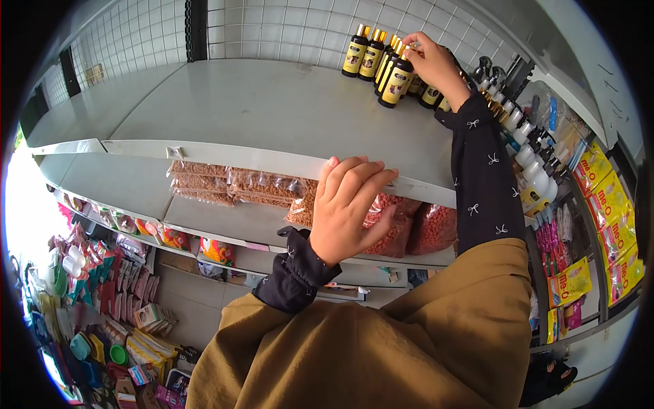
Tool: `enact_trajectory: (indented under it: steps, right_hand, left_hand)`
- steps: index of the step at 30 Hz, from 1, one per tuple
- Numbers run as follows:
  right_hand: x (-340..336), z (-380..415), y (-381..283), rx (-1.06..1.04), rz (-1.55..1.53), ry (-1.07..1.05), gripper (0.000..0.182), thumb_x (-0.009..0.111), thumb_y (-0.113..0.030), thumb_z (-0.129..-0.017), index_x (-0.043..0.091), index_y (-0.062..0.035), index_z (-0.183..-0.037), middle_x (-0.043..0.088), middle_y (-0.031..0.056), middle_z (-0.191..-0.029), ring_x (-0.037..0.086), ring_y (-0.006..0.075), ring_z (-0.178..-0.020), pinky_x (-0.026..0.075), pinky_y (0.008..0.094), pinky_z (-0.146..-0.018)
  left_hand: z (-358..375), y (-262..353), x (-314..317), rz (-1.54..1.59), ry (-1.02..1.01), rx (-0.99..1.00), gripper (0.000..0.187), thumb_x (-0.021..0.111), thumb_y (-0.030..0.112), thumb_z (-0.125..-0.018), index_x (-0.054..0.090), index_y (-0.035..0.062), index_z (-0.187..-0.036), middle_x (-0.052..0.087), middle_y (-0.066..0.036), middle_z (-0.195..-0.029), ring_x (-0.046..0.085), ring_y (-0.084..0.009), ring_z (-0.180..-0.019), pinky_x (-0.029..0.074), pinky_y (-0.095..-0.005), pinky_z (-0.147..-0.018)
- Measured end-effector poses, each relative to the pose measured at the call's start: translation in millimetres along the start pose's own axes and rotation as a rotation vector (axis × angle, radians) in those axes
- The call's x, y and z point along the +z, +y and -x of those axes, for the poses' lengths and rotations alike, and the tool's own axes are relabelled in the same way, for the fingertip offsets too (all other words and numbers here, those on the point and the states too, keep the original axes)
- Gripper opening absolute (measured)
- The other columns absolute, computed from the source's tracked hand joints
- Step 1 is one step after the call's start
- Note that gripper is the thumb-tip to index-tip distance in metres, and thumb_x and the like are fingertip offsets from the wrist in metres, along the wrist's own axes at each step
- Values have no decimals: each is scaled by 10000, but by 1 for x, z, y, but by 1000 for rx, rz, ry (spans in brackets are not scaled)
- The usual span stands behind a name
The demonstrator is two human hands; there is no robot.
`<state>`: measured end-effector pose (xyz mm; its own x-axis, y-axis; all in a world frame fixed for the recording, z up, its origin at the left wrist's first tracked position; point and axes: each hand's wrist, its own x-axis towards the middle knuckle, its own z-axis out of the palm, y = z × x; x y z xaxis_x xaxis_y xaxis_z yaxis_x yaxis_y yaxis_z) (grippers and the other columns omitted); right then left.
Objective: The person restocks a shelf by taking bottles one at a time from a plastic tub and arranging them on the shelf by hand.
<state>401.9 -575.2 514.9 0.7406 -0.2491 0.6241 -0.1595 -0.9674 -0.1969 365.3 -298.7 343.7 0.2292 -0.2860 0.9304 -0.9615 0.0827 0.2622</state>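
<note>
My right hand (434, 65) reaches over the top shelf, its fingers closed at the gold cap of a dark bottle with a yellow label (396, 87). That bottle stands at the front of a tight group of matching bottles (371, 56), some hidden behind my hand and sleeve. My left hand (349, 204) lies against the white front edge of the shelf (252, 154), fingers stretched out, holding nothing. Below it, bags of red pellets (434, 228) and bags of brown pellets (262, 189) sit on the lower shelf.
A wire grid (272, 31) backs the top shelf (259, 102). Pump bottles (535, 174) line the right side, near my right sleeve. Yellow packets (616, 232) hang farther right. Many packaged goods (109, 273) crowd the lower left.
</note>
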Motion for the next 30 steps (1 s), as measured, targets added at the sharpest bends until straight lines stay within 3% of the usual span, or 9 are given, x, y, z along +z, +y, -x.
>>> enact_trajectory:
  steps: [13, 21, 24, 30]
  right_hand:
    - [4, 4, -1, -10, -67, 75, 220, 569, -204, -919, 546, -98, -1110, 655, 74, -881, 623, 149, -740, 509, 296, -645]
    - [11, 16, 6, 20, -64, 80, 504, 660, -250, -867, 413, -44, -1255, 631, 115, -964, 631, 174, -811, 530, 305, -672]
    - [24, 21, 20, 137, -115, 29, 651, 715, -285, -826, 359, 10, -1284, 614, 134, -1021, 632, 184, -864, 533, 309, -714]
    - [14, 40, -6, 335, -346, -160, 647, 748, -293, -790, 416, 22, -1248, 612, 126, -1037, 633, 181, -891, 533, 309, -738]
  left_hand:
    - [0, 3, -2, -2, -17, -19, 462, 699, 198, -690, 627, 134, -1142, 557, -53, -1151, 483, -284, -1139, 269, -477, -1058]
    - [-1, 3, -5, -40, -48, -5, 474, 683, 204, -714, 599, 132, -1175, 541, -45, -1183, 474, -259, -1154, 308, -466, -1034]
    - [1, 2, -4, -36, -46, 0, 472, 680, 198, -717, 598, 133, -1177, 540, -46, -1185, 474, -258, -1155, 307, -468, -1035]
    - [0, 1, -7, -43, -54, 5, 469, 675, 190, -721, 596, 132, -1179, 535, -49, -1180, 473, -257, -1157, 310, -469, -1037]
